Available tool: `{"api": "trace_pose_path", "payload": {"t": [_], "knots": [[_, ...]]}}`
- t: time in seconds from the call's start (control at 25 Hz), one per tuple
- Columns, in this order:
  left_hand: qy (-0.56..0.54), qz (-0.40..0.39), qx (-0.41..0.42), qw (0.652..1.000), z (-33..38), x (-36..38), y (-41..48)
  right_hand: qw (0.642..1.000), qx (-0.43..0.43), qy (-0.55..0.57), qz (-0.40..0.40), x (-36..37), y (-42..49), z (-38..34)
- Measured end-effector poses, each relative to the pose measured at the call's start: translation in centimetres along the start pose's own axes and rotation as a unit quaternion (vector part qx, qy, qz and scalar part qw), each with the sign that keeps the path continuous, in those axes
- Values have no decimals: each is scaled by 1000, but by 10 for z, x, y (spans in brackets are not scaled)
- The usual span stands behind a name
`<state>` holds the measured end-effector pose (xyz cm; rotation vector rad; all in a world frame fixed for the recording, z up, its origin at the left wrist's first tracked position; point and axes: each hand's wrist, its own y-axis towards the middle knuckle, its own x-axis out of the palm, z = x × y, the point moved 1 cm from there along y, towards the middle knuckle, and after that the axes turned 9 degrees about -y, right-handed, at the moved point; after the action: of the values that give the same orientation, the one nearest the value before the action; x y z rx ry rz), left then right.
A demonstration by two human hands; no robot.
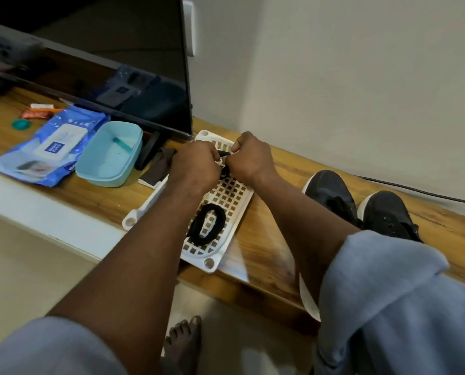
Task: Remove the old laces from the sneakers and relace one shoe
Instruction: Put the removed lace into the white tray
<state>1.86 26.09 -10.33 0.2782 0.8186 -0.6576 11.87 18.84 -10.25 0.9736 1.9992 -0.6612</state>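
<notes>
Two dark sneakers with white soles stand side by side on the wooden shelf at the right, the left one [331,196] and the right one [388,215], partly hidden by my right sleeve. A white slotted tray [234,196] lies in the middle. On it rests a coiled black lace [208,224]. Over the tray's far end my left hand [196,163] and my right hand [250,158] are close together, both pinching a second black lace [224,155], most of it hidden by my fingers.
A large dark TV screen [104,71] stands at the back left. A light blue tub [109,154], a blue wipes pack [47,147] and a brown cloth [158,166] lie left of the tray. A black cable [420,192] runs along the wall. My bare foot [184,339] is on the floor below.
</notes>
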Motion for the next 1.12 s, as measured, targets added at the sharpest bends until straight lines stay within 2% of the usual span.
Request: {"api": "trace_pose_path", "payload": {"t": [0.2,0.32,0.52,0.64,0.84,1.0,1.12], "knots": [[94,45,-6,994,-12,2,10,997,-19,-64,27,22,11,-13],[112,45,8,993,-19,3,9,996,-14,-73,44,26,13,-15],[115,90,-5,989,-27,1,7,995,-46,-74,42,27,6,-17],[155,79,-9,985,-29,4,5,995,-40,-92,29,29,1,-17],[170,63,-8,983,-24,2,2,999,-12,-34,24,22,-9,-14],[181,93,-6,979,-5,-6,-9,998,-32,-22,44,5,-27,-5],[157,82,15,984,13,-9,-24,996,-48,-43,69,-12,-44,2]]}}
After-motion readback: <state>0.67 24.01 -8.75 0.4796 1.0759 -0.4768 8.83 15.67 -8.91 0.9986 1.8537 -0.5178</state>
